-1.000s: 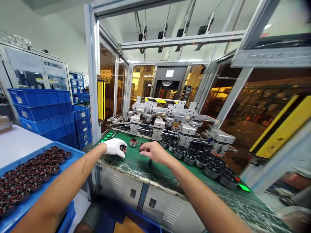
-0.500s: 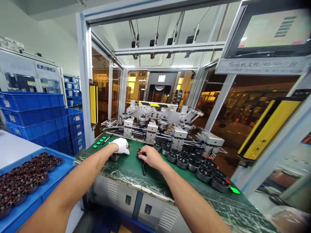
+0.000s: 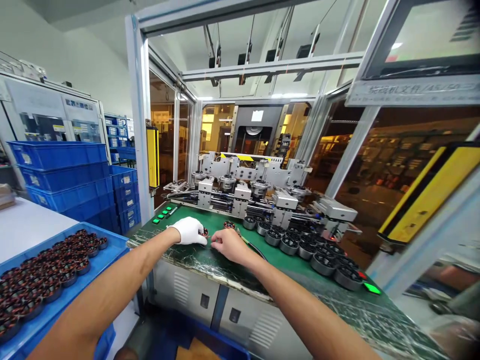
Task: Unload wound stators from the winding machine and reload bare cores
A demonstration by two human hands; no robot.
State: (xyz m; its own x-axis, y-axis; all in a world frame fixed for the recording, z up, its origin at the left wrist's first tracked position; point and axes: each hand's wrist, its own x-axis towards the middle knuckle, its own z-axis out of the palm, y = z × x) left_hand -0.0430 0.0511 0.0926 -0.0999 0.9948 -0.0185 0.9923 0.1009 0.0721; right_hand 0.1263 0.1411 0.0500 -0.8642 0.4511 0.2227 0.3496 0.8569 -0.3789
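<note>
My left hand (image 3: 189,231), in a white glove, is closed around a small ring-shaped wound motor core (image 3: 204,232) with copper windings, low over the green bench top. Just right of it, my bare right hand (image 3: 229,245) has thumb and fingertips pinched together. Whatever lies between those fingertips is too small to make out. A second wound core (image 3: 228,225) sits on the bench directly behind my right hand. A thin dark tool handle (image 3: 257,250) shows beyond my right wrist; whether the hand touches it I cannot tell.
Several grey-rimmed cores (image 3: 288,245) stand in rows on the right of the bench. A winding machine (image 3: 243,195) spans the back. At left, a blue tray (image 3: 122,241) holds many wound cores, before stacked blue crates (image 3: 63,175). Green-lit buttons (image 3: 162,215) sit at back left.
My right hand has left the core it was at and come toward my left hand. The core stays behind it. The dark tool now lies farther right. The view has shifted slightly.
</note>
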